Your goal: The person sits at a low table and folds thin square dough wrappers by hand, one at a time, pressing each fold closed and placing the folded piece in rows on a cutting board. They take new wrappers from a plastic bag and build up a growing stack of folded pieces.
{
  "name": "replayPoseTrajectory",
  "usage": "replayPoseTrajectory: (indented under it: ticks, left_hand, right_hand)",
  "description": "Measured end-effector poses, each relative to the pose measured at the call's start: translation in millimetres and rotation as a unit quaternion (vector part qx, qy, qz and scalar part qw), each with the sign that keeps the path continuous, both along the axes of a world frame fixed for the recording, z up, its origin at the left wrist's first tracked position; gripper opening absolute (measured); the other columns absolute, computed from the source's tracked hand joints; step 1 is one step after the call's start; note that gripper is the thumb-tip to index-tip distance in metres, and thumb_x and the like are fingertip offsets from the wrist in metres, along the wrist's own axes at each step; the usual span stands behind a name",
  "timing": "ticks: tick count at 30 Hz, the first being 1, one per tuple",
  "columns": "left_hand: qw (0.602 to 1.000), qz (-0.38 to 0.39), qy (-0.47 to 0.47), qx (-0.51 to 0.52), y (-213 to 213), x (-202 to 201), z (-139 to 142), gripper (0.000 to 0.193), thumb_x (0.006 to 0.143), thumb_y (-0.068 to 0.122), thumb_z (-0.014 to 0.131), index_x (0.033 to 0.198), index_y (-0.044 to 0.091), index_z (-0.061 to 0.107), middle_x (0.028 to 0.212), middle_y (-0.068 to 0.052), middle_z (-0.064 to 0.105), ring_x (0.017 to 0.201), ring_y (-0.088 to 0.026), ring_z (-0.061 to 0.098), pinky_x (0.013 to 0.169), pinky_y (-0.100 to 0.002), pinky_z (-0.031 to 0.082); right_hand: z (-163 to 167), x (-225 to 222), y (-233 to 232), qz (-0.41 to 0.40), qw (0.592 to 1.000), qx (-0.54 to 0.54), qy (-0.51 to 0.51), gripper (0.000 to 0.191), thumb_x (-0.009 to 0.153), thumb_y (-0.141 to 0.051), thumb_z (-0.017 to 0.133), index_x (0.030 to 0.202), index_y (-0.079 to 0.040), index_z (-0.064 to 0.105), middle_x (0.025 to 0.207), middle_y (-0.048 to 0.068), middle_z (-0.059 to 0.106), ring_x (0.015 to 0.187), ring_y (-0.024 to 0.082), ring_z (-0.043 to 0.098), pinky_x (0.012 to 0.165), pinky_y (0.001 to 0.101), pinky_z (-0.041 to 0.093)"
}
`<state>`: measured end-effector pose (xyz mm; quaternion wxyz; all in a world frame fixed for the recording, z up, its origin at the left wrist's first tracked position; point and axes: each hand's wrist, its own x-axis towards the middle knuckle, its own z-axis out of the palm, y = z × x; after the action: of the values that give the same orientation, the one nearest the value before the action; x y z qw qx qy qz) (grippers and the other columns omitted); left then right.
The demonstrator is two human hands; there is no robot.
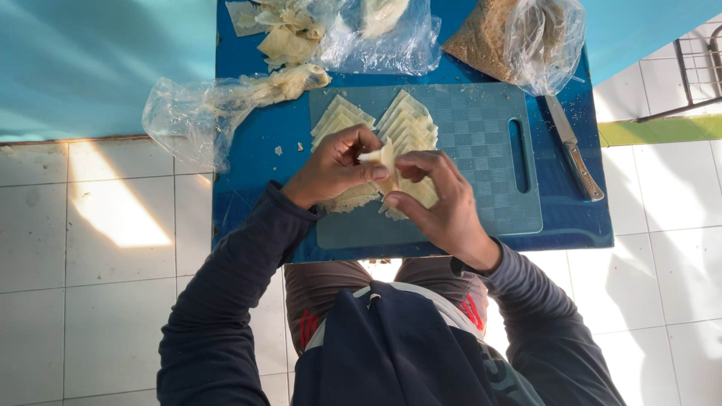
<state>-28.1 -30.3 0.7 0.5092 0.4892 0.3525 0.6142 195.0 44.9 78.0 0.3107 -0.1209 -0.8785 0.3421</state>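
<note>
Nearest the camera sit the person's dark blue sleeves and knees, over a white tiled floor [113, 301]; just beyond, both hands meet above the near half of a blue-grey cutting board [481, 165]; the left hand [335, 165] and the right hand [440, 199] are close together, fingertips pinched on one small pale pastry piece [385, 156], which is lifted slightly off the board between them; under and around the hands lie more thin pale pastry squares [410, 128], fanned in overlapping rows from the middle of the board toward its 11 o'clock corner; the board rests on a blue table [256, 150] and has a slot handle at its 3 o'clock edge; beside that edge, at 3 o'clock, a knife [575, 154] lies on the table with its handle toward the person; at 9 to 10 o'clock of the board a crumpled clear plastic bag [188, 113] holds pale scraps; farther off, at 12 o'clock, another clear bag [376, 37] holds more pale sheets; at 1 o'clock a bag of brown crumbs [511, 37] sits at the table's far edge.
</note>
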Motion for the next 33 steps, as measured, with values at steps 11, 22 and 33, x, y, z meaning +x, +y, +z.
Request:
replayPoseTrajectory:
  ticks: [11, 22, 33]
  left_hand:
    - [0.998, -0.033, -0.012, -0.047, 0.2, 2.2, 0.8, 0.022, 0.093, 0.011, 0.081, 0.105, 0.007, 0.063, 0.094, 0.004, 0.063, 0.082, -0.002, 0.057, 0.07, -0.02, 0.05]
    - [0.996, 0.08, -0.038, -0.01, -3.8, -9.9, 3.8, 0.019, 0.096, 0.014, 0.079, 0.1, 0.01, 0.061, 0.099, 0.001, 0.063, 0.091, -0.008, 0.059, 0.083, -0.026, 0.052]
    - [0.989, 0.116, -0.087, 0.001, -2.9, -12.4, 6.6, 0.018, 0.095, 0.012, 0.077, 0.103, 0.01, 0.061, 0.1, 0.001, 0.064, 0.093, -0.008, 0.061, 0.086, -0.027, 0.054]
  right_hand:
    - [-39.2, 0.5, 13.4, 0.032, 0.896, -0.437, 0.072, 0.014, 0.108, 0.0, 0.058, 0.121, 0.003, 0.06, 0.112, 0.011, 0.07, 0.102, 0.012, 0.067, 0.091, 0.0277, 0.056]
    - [-24.6, 30.7, 33.7, -0.07, 0.969, -0.236, 0.041, 0.013, 0.107, 0.0, 0.059, 0.118, 0.003, 0.065, 0.105, 0.011, 0.072, 0.094, 0.014, 0.069, 0.085, 0.0283, 0.057]
    - [-13.7, 36.1, -22.3, -0.046, 0.932, 0.334, -0.136, 0.045, 0.082, -0.005, 0.069, 0.127, 0.004, 0.065, 0.108, 0.011, 0.065, 0.096, 0.026, 0.065, 0.086, 0.0405, 0.05]
